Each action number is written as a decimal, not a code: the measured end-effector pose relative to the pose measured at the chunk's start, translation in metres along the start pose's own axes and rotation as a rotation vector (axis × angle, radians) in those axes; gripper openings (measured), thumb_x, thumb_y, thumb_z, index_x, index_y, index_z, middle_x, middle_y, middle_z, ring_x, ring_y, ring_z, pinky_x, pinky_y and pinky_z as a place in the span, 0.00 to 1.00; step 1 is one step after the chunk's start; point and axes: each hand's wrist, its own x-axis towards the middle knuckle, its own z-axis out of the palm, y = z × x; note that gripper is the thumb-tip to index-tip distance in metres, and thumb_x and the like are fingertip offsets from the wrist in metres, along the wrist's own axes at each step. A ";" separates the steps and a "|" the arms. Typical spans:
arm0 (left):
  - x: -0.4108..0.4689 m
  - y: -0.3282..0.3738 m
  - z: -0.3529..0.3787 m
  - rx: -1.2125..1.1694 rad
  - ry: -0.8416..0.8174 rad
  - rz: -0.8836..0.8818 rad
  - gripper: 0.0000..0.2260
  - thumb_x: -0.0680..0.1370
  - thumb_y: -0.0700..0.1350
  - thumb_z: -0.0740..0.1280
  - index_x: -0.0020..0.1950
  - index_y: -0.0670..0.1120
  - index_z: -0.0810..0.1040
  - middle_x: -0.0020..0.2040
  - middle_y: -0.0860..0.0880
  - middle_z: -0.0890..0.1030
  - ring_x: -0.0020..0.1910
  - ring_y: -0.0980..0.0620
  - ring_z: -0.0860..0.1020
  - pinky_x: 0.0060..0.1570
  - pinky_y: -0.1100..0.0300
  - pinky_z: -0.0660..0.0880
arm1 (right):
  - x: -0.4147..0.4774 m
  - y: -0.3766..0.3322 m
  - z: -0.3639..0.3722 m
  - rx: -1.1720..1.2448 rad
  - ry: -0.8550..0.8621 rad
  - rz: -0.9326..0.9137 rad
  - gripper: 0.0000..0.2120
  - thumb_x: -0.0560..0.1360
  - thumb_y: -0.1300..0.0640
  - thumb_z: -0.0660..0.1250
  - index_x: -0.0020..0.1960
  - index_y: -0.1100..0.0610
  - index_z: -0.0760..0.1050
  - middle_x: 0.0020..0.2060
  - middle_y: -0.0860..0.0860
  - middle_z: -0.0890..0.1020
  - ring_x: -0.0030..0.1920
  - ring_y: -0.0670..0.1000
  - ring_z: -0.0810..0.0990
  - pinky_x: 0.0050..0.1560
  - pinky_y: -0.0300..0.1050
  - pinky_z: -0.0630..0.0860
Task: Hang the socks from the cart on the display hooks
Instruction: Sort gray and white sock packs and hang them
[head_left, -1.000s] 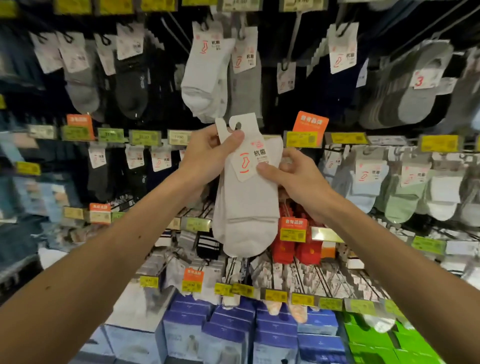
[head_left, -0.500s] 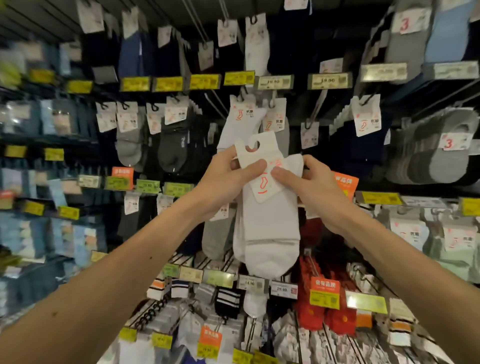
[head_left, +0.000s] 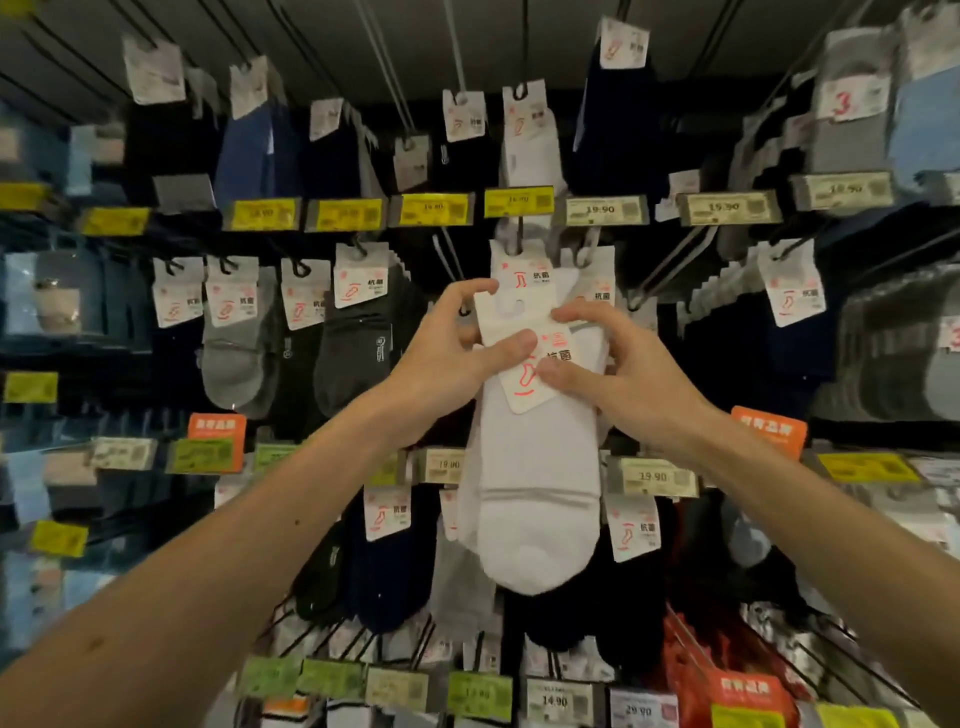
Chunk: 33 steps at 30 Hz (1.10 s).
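Lifted higher than a second ago, white socks (head_left: 535, 493) near the hook (head_left: 519, 236) at 12 o'clock; my left hand (head_left: 441, 358) and right hand (head_left: 623, 374) pinch the card (head_left: 524, 325). Next: thread its hole on.

White sock pair (head_left: 535, 509): vertical, toe down. Holed header card (head_left: 511, 322) on top, tilted left, just below display hook (head_left: 519, 236) carrying matching hung pair (head_left: 524, 278).
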 end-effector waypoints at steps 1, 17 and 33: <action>0.008 -0.003 -0.003 -0.003 -0.009 -0.006 0.25 0.76 0.43 0.73 0.71 0.54 0.67 0.51 0.50 0.85 0.47 0.52 0.85 0.41 0.56 0.82 | 0.006 0.002 0.002 -0.004 0.021 -0.007 0.23 0.73 0.55 0.75 0.66 0.49 0.74 0.59 0.43 0.78 0.55 0.43 0.81 0.48 0.38 0.82; 0.117 0.001 -0.005 0.114 0.112 0.046 0.32 0.79 0.38 0.68 0.78 0.57 0.61 0.49 0.49 0.81 0.39 0.57 0.83 0.34 0.65 0.78 | 0.115 0.032 -0.001 -0.156 0.185 -0.081 0.24 0.74 0.52 0.75 0.67 0.48 0.73 0.60 0.46 0.78 0.58 0.46 0.79 0.57 0.50 0.81; 0.157 -0.018 0.002 0.468 0.242 0.428 0.32 0.79 0.38 0.62 0.80 0.56 0.56 0.75 0.54 0.61 0.67 0.61 0.64 0.52 0.84 0.60 | 0.158 0.032 -0.006 -0.167 0.224 -0.080 0.25 0.74 0.50 0.75 0.68 0.52 0.74 0.49 0.36 0.75 0.51 0.41 0.79 0.49 0.41 0.81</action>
